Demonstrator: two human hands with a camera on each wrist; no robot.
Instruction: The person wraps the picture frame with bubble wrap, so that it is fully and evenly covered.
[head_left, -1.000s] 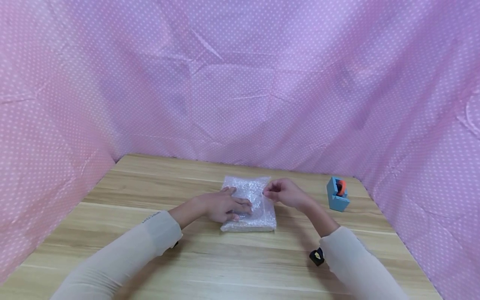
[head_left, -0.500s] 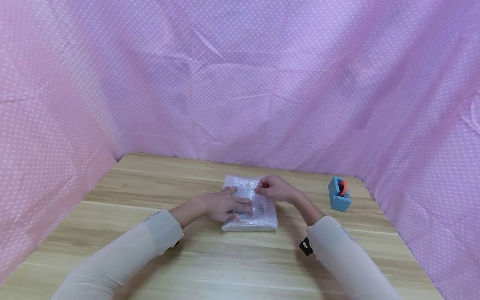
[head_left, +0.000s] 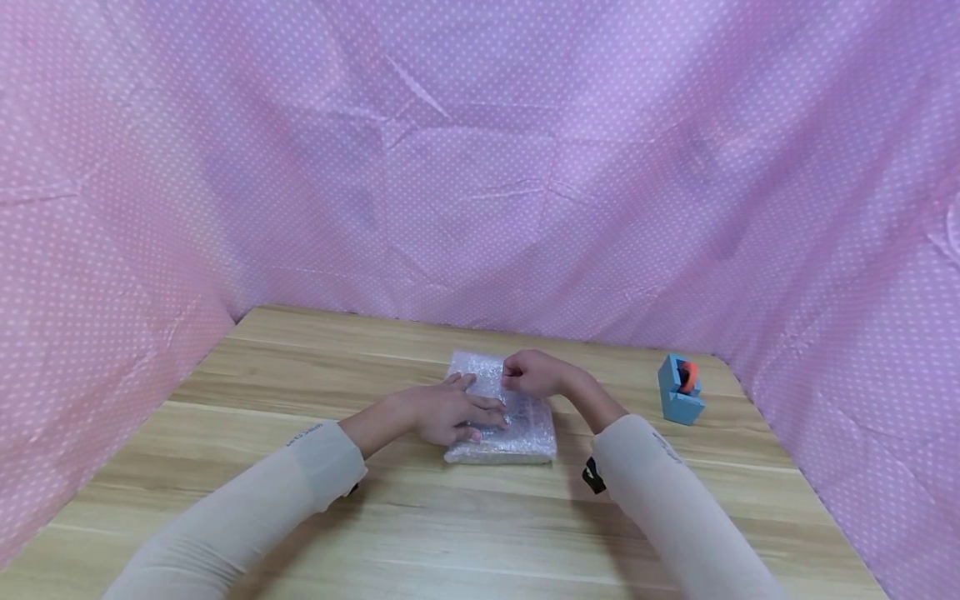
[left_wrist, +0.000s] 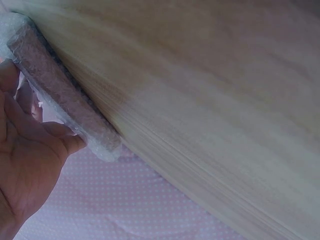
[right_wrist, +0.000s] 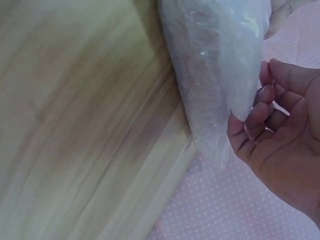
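Observation:
A flat package in clear bubble wrap [head_left: 536,437] lies on the wooden table, in front of both arms. My left hand [head_left: 450,412] rests on its left side with the fingers spread and pressing on top. Over the upper right part of the package, my right hand [head_left: 536,373] has its fingers curled and the fingertips pinch at the wrap. The right wrist view shows a loose flap of bubble wrap [right_wrist: 242,65] against the curled fingers of the right hand [right_wrist: 287,125]. In the left wrist view the left hand [left_wrist: 30,145] touches the side of the wrapped package [left_wrist: 65,90].
A blue tape dispenser [head_left: 681,407] with an orange roll [head_left: 690,377] stands at the right of the wooden table [head_left: 315,358]. Pink dotted cloth [head_left: 480,208] hangs behind the table and on both sides.
My right hand has moved left across the package, from its right edge to nearer its middle. The left hand has stayed in place on the package.

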